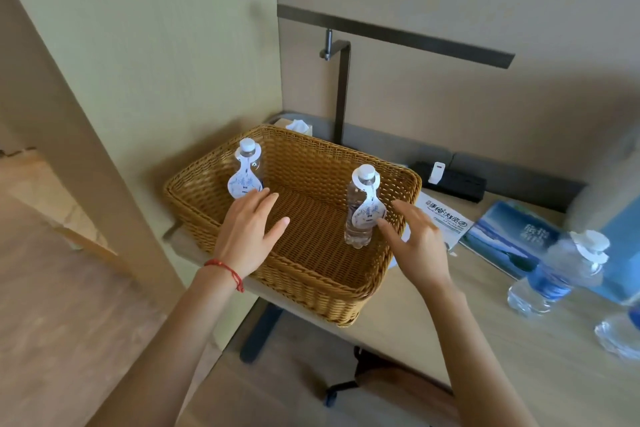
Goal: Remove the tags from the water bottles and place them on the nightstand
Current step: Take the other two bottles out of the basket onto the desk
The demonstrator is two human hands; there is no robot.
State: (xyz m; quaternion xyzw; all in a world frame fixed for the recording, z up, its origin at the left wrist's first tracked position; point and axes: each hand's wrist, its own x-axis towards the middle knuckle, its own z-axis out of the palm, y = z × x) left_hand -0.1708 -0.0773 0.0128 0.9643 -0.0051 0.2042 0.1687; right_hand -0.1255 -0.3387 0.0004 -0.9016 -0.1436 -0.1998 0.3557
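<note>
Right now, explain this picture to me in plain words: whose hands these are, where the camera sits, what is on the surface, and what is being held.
There is no machine here: a person wears a camera on the head, looking down at their own bare hands. The left hand and right hand reach into a wicker basket on a desk. Both are open and hold nothing. Two water bottles stand upright in the basket, the left bottle and the right bottle, each with a paper tag on its neck. Two booklets and two more bottles lie to the right.

L hand (247,230) open, fingertips just short of far tagged bottle (246,168), R hand (417,246) fingertips touching near bottle's tag (369,215), both bottles upright in wicker basket (313,291)
</note>
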